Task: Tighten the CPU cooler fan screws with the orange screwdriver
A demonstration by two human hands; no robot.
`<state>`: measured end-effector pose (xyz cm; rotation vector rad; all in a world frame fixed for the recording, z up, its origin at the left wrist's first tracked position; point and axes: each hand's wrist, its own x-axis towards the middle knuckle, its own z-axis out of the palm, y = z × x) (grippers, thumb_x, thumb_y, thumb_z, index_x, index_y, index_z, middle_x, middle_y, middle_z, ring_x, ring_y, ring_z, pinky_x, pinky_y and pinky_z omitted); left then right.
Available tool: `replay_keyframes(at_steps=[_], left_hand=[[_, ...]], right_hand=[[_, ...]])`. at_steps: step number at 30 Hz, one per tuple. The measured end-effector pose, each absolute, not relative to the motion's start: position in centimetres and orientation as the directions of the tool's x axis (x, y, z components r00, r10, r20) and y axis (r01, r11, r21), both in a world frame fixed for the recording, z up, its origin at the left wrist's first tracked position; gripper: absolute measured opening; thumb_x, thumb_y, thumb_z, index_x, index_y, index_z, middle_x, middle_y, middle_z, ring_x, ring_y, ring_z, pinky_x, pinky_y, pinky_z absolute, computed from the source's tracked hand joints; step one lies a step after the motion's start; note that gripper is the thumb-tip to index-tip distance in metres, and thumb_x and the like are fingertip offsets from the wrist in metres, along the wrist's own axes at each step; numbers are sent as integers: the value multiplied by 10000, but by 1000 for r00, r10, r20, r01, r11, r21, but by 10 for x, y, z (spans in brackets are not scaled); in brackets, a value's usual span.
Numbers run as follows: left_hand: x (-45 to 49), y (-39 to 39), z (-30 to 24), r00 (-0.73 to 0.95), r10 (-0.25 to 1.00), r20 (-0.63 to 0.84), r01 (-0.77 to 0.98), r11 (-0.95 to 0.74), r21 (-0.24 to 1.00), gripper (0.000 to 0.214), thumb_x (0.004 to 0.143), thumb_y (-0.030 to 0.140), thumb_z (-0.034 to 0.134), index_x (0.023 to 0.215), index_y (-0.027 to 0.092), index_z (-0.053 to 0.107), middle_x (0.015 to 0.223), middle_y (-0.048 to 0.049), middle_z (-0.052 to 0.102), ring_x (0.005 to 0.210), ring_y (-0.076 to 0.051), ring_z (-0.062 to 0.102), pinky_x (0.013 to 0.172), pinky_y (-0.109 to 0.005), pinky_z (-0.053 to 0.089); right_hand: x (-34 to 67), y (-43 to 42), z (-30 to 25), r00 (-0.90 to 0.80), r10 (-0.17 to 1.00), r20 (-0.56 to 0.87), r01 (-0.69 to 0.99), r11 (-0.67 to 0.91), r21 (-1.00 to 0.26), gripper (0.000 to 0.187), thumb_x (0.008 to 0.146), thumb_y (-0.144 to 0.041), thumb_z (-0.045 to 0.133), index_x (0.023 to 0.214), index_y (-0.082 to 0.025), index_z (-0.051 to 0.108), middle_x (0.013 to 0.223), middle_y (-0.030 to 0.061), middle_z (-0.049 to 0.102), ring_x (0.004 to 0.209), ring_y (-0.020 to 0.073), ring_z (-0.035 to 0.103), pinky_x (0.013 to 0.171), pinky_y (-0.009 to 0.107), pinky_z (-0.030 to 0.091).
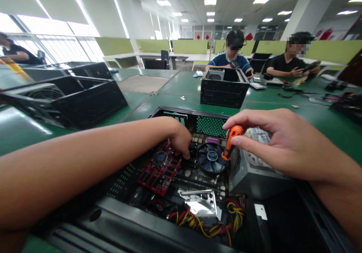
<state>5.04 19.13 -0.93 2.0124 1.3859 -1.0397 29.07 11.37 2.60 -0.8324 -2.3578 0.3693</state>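
An open black computer case [121, 217] lies before me, its motherboard exposed. My right hand [268, 143] grips an orange and black screwdriver [232, 141] between thumb and fingers, handle upright and slightly tilted. The tool is at the right edge of the round CPU cooler fan [212, 158]; its shaft is hard to make out. My left hand [180, 138] reaches down into the case with curled fingers, between the fan and a red graphics card [160, 170]. What those fingertips pinch or touch is hidden. The card lies tilted over the board.
Inside the case are a silver power supply [258, 170], a shiny metal bracket [199, 202] and bundled coloured cables [203, 224]. Other cases stand at the left [85, 98] and back [223, 89] of the green table [166, 104]. Two people [232, 59] sit across; another is far left.
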Motion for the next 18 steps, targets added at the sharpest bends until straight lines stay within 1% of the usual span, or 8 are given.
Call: replay_keyframes(at_steps=[3,7,11,13,14,16,18], left_hand=[[51,191,-9,192,553,-811,921,-387,-45,407,906,416,655,571,188,621,642,-42,662,572,-187,582,604,-309,449],[50,193,-11,178,537,-824,925,-377,-46,444,928,468,630,579,194,614,598,-38,634,561,-200,581,597,-319,451],[48,195,-12,185,535,-824,921,-387,-45,541,976,492,544,528,196,610,593,-64,660,567,-202,582,624,-313,446],[48,197,-10,236,542,-807,897,-442,-34,555,1007,448,493,534,192,631,637,-76,695,589,-193,579,642,-298,435],[49,197,-8,288,555,-781,880,-474,-12,536,1016,410,476,562,187,656,678,-78,717,610,-188,581,653,-291,430],[51,198,-5,421,595,-684,851,-521,70,484,1031,366,442,693,171,729,794,-76,759,688,-187,607,692,-276,434],[53,199,-3,527,623,-578,824,-542,166,483,1057,405,400,888,159,779,930,-71,784,808,-194,641,748,-263,446]], right_hand=[[292,114,26,-629,640,442,471,766,-438,124,952,-259,696,1064,-272,746,1002,-35,808,877,165,745,743,291,520],[292,113,25,-633,634,445,459,769,-445,138,962,-264,692,1089,-280,742,1023,-39,809,892,160,748,747,280,525],[291,112,27,-637,633,440,456,770,-447,131,951,-249,707,1071,-280,750,1013,-33,811,881,168,748,741,285,530],[290,112,29,-647,634,424,457,768,-449,121,952,-252,709,1061,-280,753,1006,-31,812,871,173,748,739,290,534],[290,111,29,-652,633,418,456,767,-451,121,954,-254,708,1063,-279,754,1010,-29,813,872,177,750,739,292,537],[290,111,30,-655,630,417,451,769,-453,126,959,-249,700,1070,-275,753,1019,-23,817,876,184,754,736,295,540],[290,112,30,-656,627,420,449,771,-451,139,961,-240,692,1084,-273,750,1028,-19,819,882,186,758,734,294,542]])
